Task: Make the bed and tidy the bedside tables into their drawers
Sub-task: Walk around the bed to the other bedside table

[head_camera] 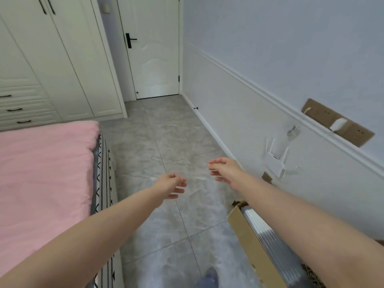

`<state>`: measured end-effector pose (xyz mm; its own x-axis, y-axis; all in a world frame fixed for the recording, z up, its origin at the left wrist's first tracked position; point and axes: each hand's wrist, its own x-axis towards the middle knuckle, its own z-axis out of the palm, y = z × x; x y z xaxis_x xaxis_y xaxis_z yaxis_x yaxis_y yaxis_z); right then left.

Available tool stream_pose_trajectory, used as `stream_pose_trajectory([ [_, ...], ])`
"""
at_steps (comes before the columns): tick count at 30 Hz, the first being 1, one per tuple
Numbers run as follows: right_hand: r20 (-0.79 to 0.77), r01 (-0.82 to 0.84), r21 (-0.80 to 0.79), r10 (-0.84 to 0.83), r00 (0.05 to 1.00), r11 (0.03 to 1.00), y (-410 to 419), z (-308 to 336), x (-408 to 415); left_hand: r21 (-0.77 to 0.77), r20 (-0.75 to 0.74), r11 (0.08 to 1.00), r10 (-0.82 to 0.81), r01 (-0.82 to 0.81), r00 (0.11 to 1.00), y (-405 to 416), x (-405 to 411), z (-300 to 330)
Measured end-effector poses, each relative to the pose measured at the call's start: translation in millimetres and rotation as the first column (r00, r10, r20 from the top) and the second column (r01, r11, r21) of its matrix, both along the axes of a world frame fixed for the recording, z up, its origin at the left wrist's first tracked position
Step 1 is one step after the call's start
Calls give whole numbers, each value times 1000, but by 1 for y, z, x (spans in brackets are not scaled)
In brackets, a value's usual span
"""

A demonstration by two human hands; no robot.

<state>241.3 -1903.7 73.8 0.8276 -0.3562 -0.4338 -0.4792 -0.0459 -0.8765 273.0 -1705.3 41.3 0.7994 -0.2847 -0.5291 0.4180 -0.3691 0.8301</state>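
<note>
The bed fills the left side, covered by a smooth pink blanket (41,173). Below the blanket's edge a black-and-white patterned sheet (105,175) shows along the bed's side. Both my arms reach forward over the tiled aisle between bed and wall. My left hand (171,185) hangs over the floor with loosely curled fingers and holds nothing. My right hand (223,169) is a little farther ahead and to the right, fingers relaxed, also empty. No bedside table is in view.
A cardboard box (251,244) with grey slats in it lies along the right wall under my right forearm. A white router (274,161) and a socket strip (336,122) are on that wall. Ahead stand a shut white door (154,59) and a wardrobe (52,69) with drawers.
</note>
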Motion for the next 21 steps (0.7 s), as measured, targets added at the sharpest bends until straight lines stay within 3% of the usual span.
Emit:
stream_pose_trajectory([
  [5, 20, 1, 57, -2, 1000, 998, -18, -2, 92, 6, -23, 995, 100, -100, 995, 1, 78, -3],
  [11, -28, -61, 118, 65, 997, 991, -36, -14, 213, -111, -145, 923, 351, -368, 925, -20, 186, 5],
  [16, 9, -97, 147, 96, 995, 984, -35, -4, 313, -189, -107, 877, 429, -442, 897, -26, 260, 25],
  [21, -36, -179, 158, 187, 982, 971, -9, -15, 390, -168, -158, 828, 512, -534, 844, 0, 328, 11],
])
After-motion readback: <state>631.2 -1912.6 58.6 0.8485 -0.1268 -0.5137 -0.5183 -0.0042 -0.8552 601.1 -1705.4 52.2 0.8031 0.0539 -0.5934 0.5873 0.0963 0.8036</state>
